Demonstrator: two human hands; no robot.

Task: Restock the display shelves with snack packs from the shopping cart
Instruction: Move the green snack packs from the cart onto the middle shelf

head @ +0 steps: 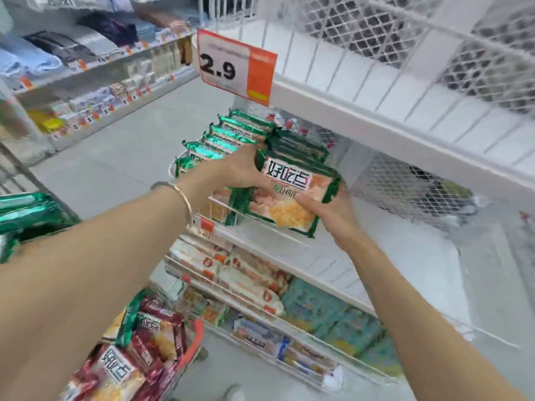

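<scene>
A green snack pack point(292, 195) with white lettering is held over the white display shelf point(362, 250), tilted toward me. My left hand point(240, 172) grips its upper left edge; a bangle is on that wrist. My right hand point(330, 209) holds the pack's lower right side from beneath. Behind the held pack stands a row of green snack packs point(228, 140) on the same shelf. At the bottom left, the shopping cart point(191, 342) holds red and green snack packs point(136, 354).
An orange price sign point(236, 66) reading 2.9 hangs from the empty upper wire shelf point(376, 91). Lower shelves hold pale and teal packs point(252, 273). More green packs point(29, 215) sit at the left edge. Across the aisle floor point(115, 157) stand stocked shelves.
</scene>
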